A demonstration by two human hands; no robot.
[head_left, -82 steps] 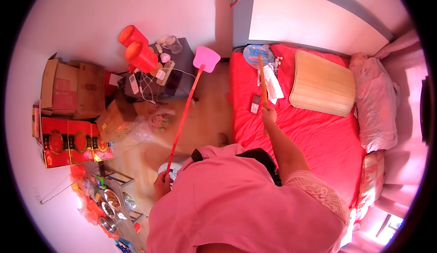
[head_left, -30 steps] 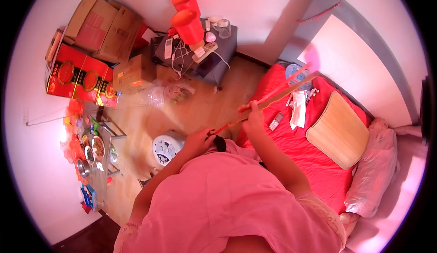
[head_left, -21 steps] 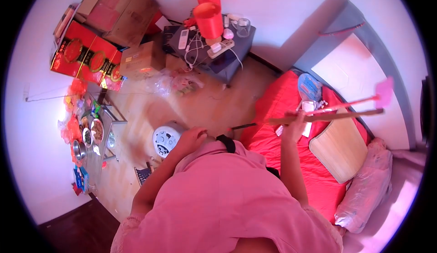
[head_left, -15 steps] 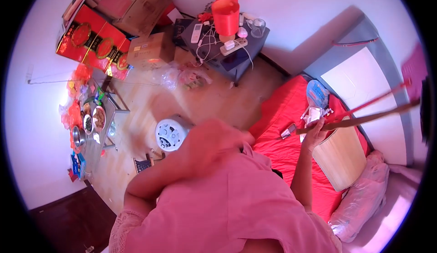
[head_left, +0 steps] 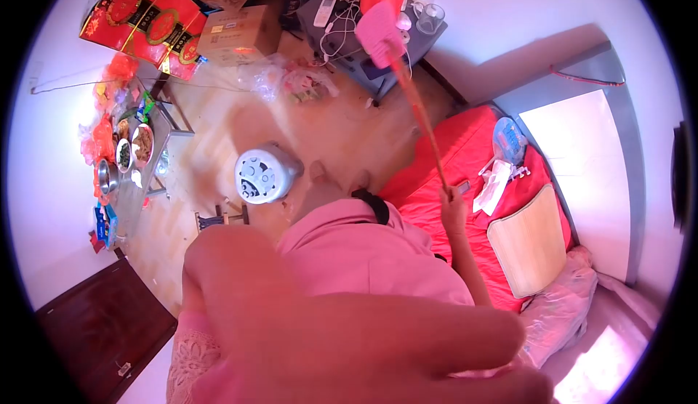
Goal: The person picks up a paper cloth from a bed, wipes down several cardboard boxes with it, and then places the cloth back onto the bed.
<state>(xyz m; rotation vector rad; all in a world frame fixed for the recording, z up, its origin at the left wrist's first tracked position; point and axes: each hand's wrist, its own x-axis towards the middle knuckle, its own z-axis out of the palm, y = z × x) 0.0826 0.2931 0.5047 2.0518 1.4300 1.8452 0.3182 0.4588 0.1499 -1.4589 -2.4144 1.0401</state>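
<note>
My right hand [head_left: 453, 204] is closed round the lower end of a long-handled pink fly swatter [head_left: 380, 35]. A wooden stick lies along the swatter's red handle, and the two overlap. The swatter's head covers part of the dark cabinet at the top. Below this hand is the bed's red sheet [head_left: 451, 160], with a partly hidden phone [head_left: 464, 186] beside the fingers. My left hand [head_left: 392, 338] looms large and blurred near the camera in front of the pink shirt. Its fingers point right, spread apart, with nothing seen in them.
A white round stool [head_left: 263, 175] stands on the floor near my feet. Dishes crowd a side table [head_left: 134, 193] at the left. Boxes [head_left: 236, 35] and the cabinet [head_left: 429, 44] line the back. On the bed lie a mat [head_left: 529, 244], white paper [head_left: 493, 187] and a blue fan [head_left: 509, 141].
The swatter and stick have swung from the right side to point up and left. My left hand has let go of them and risen close to the camera. The view has also turned.
</note>
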